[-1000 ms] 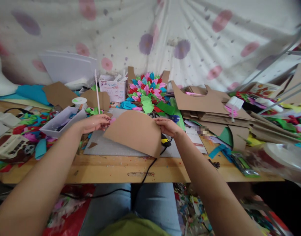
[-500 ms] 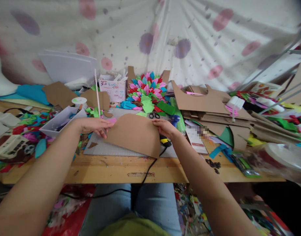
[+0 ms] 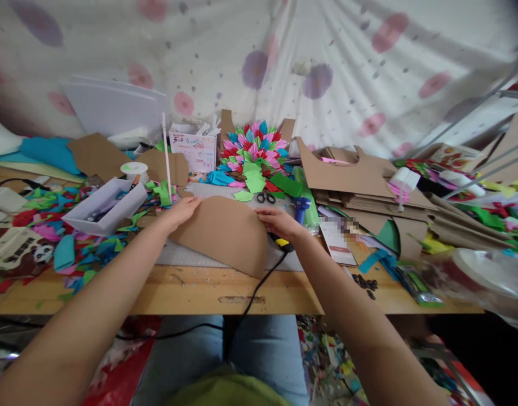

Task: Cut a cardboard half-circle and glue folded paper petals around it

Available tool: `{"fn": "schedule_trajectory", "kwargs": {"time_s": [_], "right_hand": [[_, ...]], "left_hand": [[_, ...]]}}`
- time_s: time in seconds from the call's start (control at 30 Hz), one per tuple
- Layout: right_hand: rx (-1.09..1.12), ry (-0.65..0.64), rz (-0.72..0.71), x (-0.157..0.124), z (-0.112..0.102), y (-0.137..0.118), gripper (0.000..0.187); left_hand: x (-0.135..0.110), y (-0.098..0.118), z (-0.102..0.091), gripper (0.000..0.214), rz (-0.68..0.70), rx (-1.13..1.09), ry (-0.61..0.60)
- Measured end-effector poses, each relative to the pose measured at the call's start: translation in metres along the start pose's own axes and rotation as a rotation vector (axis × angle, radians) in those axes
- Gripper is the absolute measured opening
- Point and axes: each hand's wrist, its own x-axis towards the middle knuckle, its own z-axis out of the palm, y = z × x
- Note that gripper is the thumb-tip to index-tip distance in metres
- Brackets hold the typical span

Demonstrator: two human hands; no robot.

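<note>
A half-round sheet of brown cardboard (image 3: 225,234) is tilted above the grey cutting mat (image 3: 191,258), its curved edge facing away from me. At its upper left edge, my left hand (image 3: 181,213) has its fingers closed on the rim. My right hand (image 3: 279,221) pinches the opposite side, thumb partly hidden. Just below the right hand lies a black and yellow tool (image 3: 280,242) with a black cord, partly covered by the hand and the sheet. Black-handled scissors (image 3: 266,198) rest beyond the cardboard, near green paper pieces (image 3: 254,179).
A cluster of pleated coloured paper (image 3: 254,144) stands at the back. A white tray (image 3: 106,208) sits among paper scraps at left. Stacked cardboard (image 3: 347,180), a blue glue gun (image 3: 301,210) and a notepad (image 3: 337,241) are on the right. The cord (image 3: 259,290) crosses the table's front edge.
My left hand has slid along the cardboard's curved edge, further up and to the right. The sheet has shifted slightly left and turned a little. My right hand stays at its right edge.
</note>
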Motion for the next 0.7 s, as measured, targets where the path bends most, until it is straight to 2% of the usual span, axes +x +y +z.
{"fn": "schedule_trajectory", "kwargs": {"time_s": [0.13,0.23,0.33,0.43,0.5,0.6,0.7], "right_hand": [[-0.002,0.074,0.003,0.000,-0.006,-0.001,0.020],[0.000,0.094,-0.008,0.001,-0.007,-0.003,0.021],[-0.003,0.062,-0.018,0.000,-0.003,-0.004,0.023],[-0.033,-0.035,-0.010,-0.002,0.003,-0.005,0.022],[-0.082,-0.109,0.013,-0.004,0.008,-0.004,0.024],[-0.201,-0.183,0.029,-0.008,0.015,-0.002,0.031],[-0.459,-0.297,0.065,-0.013,0.018,-0.002,0.028]], "left_hand": [[-0.005,0.004,-0.012,0.045,-0.193,-0.354,-0.216],[-0.008,0.005,-0.019,0.043,-0.163,-0.385,-0.253],[-0.004,0.000,-0.020,0.035,-0.053,-0.162,-0.175],[0.004,-0.001,-0.021,0.025,0.118,0.219,0.049],[0.007,0.005,-0.023,0.027,0.213,0.440,0.165],[0.007,0.019,-0.024,0.033,0.269,0.645,0.255],[0.004,0.032,-0.020,0.037,0.302,0.841,0.286]]}}
